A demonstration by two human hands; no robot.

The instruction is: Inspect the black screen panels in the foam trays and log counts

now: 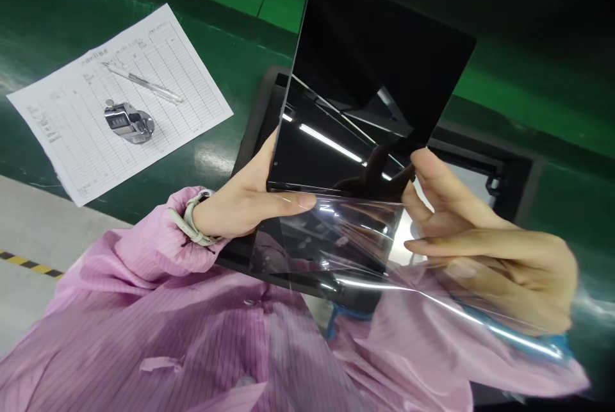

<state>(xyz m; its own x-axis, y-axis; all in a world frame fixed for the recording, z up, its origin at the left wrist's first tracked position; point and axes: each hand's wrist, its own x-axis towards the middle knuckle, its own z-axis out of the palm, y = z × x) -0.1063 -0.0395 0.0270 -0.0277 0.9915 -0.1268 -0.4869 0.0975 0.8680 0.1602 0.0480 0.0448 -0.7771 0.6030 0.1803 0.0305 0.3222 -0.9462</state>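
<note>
A black glossy tablet (369, 72), or a panel like one, is held up tilted, with ceiling lights mirrored in its screen. My left hand (240, 204) grips its lower left corner, the thumb lying along the near edge. A sheet of clear plastic film (336, 232) hangs from that near edge and stretches right across my right hand (490, 245). The right fingers are bent around the film, and fingertips reach the tablet's lower right edge. Part of the right palm shows through the film.
Beneath the tablet, a dark tray (523, 175) sits on the green table (211, 59). To the left lies a printed form (182, 59) bearing a pen (144, 84) and a metal tally counter (129, 122). Yellow-black tape (29, 263) marks the floor.
</note>
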